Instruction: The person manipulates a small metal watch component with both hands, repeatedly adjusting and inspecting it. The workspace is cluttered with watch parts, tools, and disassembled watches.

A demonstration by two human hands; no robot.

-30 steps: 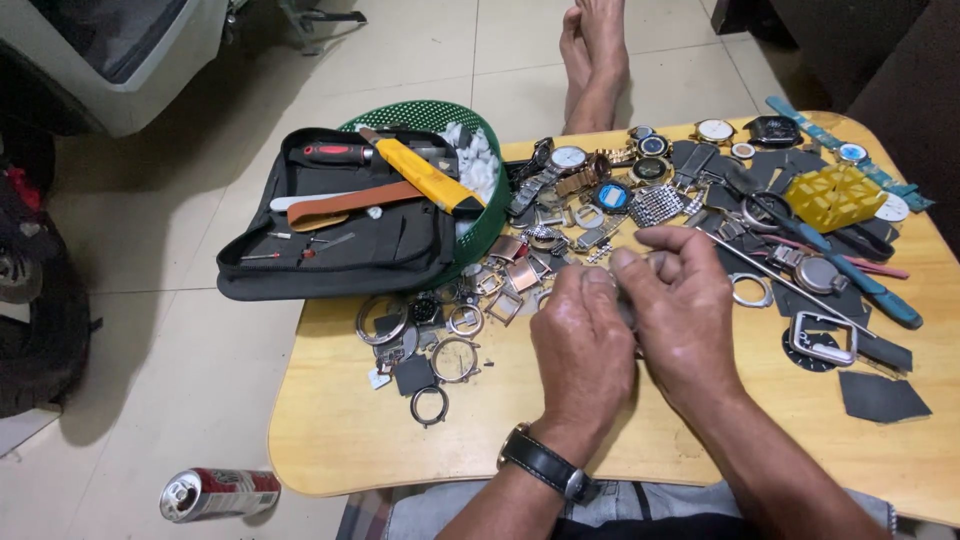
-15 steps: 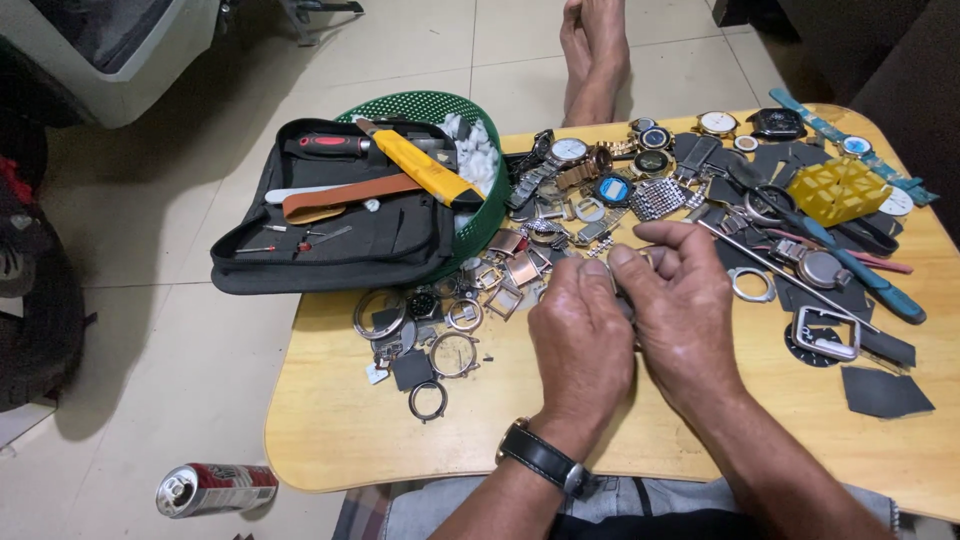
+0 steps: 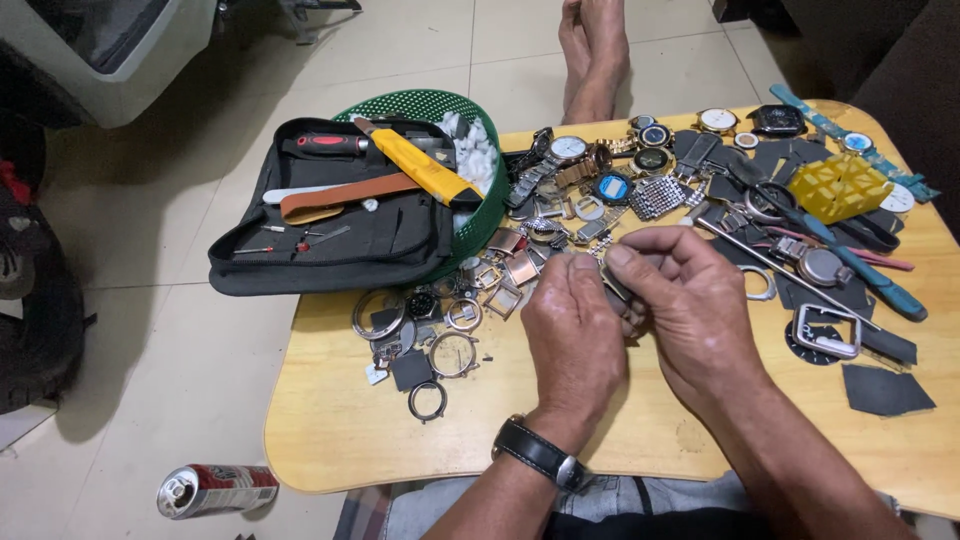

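Observation:
My left hand [image 3: 572,332] and my right hand [image 3: 690,300] meet above the middle of a low wooden table [image 3: 340,420]. Their fingertips pinch a small metal watch part [image 3: 612,278] between them, mostly hidden by the fingers. A black wristwatch [image 3: 538,452] is on my left wrist. Just beyond the hands lies a heap of watch cases, bezels and metal bands [image 3: 560,200]. Loose rings and watch frames [image 3: 440,345] lie to the left of my left hand.
A black tool pouch [image 3: 330,240] with a yellow tool [image 3: 425,168] rests on a green basket [image 3: 430,105] at the table's left. A yellow holder [image 3: 840,188], blue tools and dark straps lie right. Someone's bare feet [image 3: 592,50] are beyond. A drink can [image 3: 215,490] lies on the floor.
The hands stay together over the table, with the fingers shifting slightly around the small part. The view has moved a little.

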